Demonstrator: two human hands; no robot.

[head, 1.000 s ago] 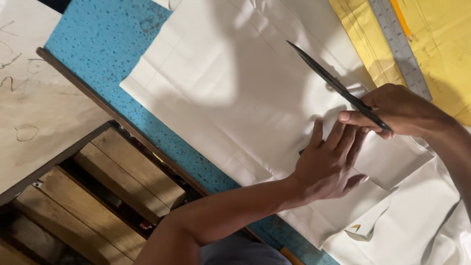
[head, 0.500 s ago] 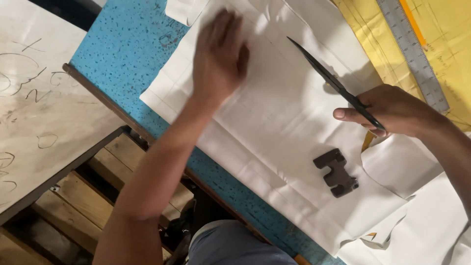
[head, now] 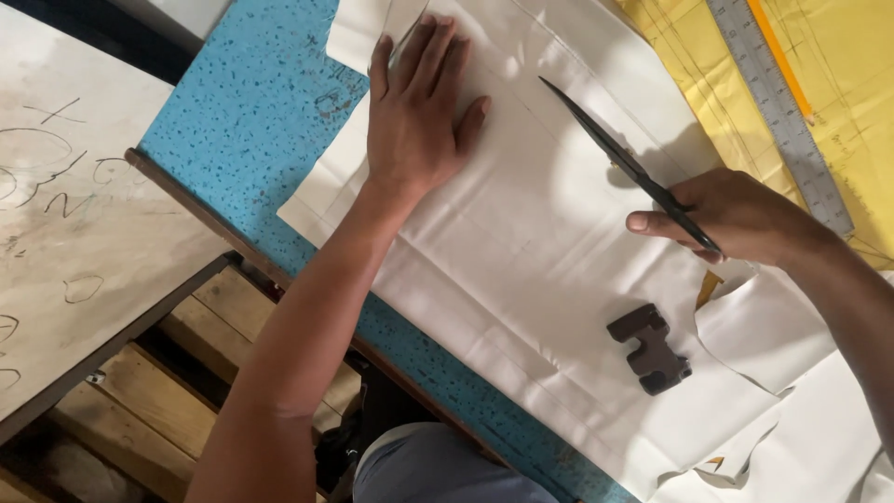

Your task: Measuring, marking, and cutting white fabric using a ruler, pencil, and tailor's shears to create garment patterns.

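Note:
A large piece of white fabric (head: 521,242) lies spread over a blue speckled table (head: 242,130). My left hand (head: 419,112) presses flat on the fabric near its far left end, fingers together and pointing away. My right hand (head: 736,216) grips the handles of long black scissors (head: 615,154), whose closed blades point up and left above the cloth. A small dark metal weight (head: 650,347) rests on the fabric just below my right hand. The scissor handles are hidden inside my fist.
Yellow pattern paper (head: 838,84) with a grey metal ruler (head: 778,107) lies at the upper right. A pale board with pencil marks (head: 84,233) sits at the left over wooden slats (head: 186,373). More white fabric pieces (head: 792,410) lie at the lower right.
My left hand left the spot beside my right hand, uncovering the dark weight, and swept to the far left of the fabric, where it now lies flat. The right hand kept the scissors.

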